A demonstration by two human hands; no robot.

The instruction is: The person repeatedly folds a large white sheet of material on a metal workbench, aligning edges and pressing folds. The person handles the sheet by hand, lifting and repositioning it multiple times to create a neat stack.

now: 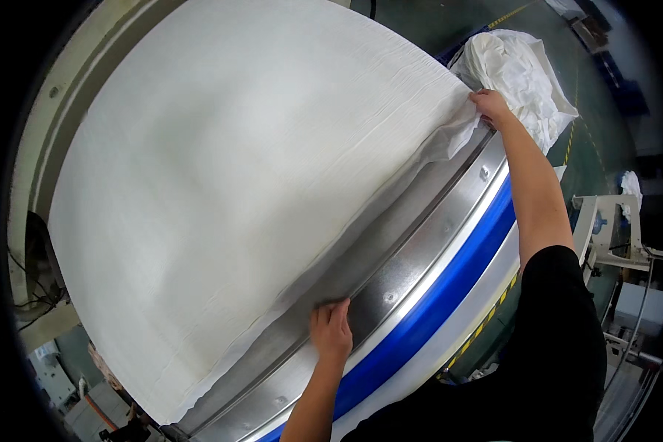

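A huge white cloth sheet (243, 147) lies wound over a wide rounded roll, its loose edge slack along the near right side. My right hand (490, 105) is at the far right end of that edge, fingers closed on the cloth. Lower down, my left hand (331, 331) is over the grey metal surface below the cloth, apart from the hem. Its fingers point forward, slightly parted and partly shadowed; no held thing shows in them. Nearest to it is a shiny metal rail (390, 283) with screws.
Outside the rail runs a blue strip (442, 287). A heap of crumpled white cloth (519, 77) lies beyond my right hand. A pale machine frame (48, 110) curves along the left, and another frame (615, 232) stands at right. Yellow-black tape (486, 320) marks an edge below.
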